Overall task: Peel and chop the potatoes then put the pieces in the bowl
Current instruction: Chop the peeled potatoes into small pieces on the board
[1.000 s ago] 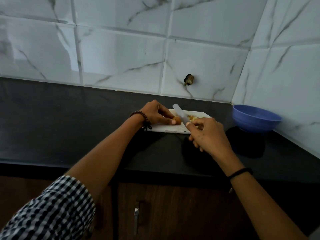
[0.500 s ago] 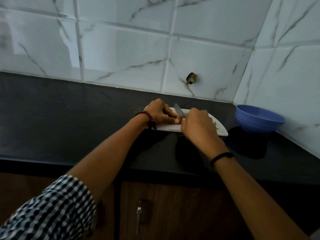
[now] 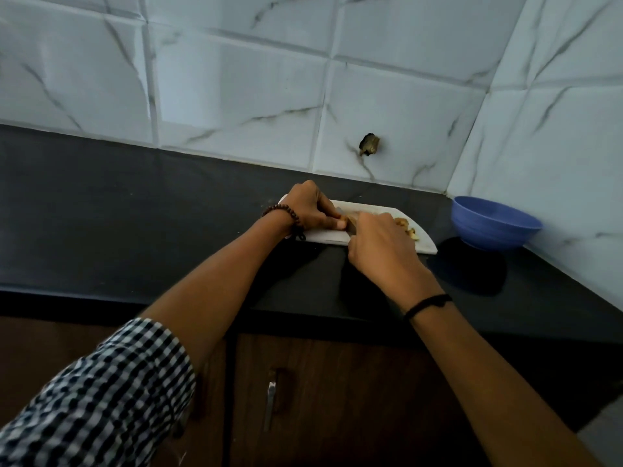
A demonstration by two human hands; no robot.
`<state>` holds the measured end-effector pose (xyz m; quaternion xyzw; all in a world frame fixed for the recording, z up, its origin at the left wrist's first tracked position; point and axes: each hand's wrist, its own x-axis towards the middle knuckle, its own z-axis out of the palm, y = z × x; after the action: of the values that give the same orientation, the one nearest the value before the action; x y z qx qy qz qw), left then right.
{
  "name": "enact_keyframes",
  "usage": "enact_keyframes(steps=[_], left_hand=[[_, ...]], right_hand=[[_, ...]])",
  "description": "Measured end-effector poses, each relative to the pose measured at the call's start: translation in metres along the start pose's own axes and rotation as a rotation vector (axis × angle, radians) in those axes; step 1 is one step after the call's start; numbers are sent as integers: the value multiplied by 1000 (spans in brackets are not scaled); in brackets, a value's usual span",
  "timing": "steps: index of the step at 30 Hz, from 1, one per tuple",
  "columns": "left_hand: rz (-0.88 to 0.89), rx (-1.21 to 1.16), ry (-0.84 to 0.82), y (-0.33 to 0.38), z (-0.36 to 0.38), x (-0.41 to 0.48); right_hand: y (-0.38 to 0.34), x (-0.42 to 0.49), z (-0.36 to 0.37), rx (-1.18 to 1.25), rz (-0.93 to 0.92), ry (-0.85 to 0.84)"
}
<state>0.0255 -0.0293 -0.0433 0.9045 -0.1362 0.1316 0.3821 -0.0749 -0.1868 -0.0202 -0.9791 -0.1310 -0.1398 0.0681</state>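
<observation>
A white cutting board point(image 3: 426, 246) lies on the black counter. My left hand point(image 3: 312, 207) presses a small brown potato point(image 3: 344, 218) onto the board; only a sliver of it shows between my fingers. My right hand point(image 3: 379, 244) is closed on a knife point(image 3: 352, 228), whose blade is down on the potato and mostly hidden by my hand. Several chopped potato pieces point(image 3: 406, 225) lie on the board to the right of my right hand. A blue bowl point(image 3: 494, 222) stands to the right of the board, by the corner wall.
The black counter point(image 3: 135, 214) stretches to the left of the board. White marble-look tiles rise behind and to the right, with a small dark hole point(image 3: 369, 144) in the back wall. Brown cabinet doors with a metal handle point(image 3: 270, 402) sit below the counter edge.
My right hand moved left and down, bringing the raised knife blade onto the potato beside my left hand. The left hand stayed on the potato.
</observation>
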Motion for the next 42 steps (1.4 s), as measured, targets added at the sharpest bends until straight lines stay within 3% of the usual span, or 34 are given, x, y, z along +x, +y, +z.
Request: enact_keyframes(steps=[11,15,22,26,33,37,42], left_hand=[[-13,92,-51,-3,3,3],[-4,130,-71,-4,2,5],[-67,55,13,-12,0,9],[-84,35,-17,-11,1,9],[-35,58,-111,-11,-4,9],[-56,-95,-34,-12,-5,13],[-183,-328,270,-15,-10,18]], right_hand=[[25,-17,-22,-22,-8,-51],[40,-20,-39,156,55,-124],[45,14,-18,428,149,14],[36,44,6,484,143,89],[36,69,24,550,155,66],[41,76,18,598,208,118],[31,92,7,683,166,122]])
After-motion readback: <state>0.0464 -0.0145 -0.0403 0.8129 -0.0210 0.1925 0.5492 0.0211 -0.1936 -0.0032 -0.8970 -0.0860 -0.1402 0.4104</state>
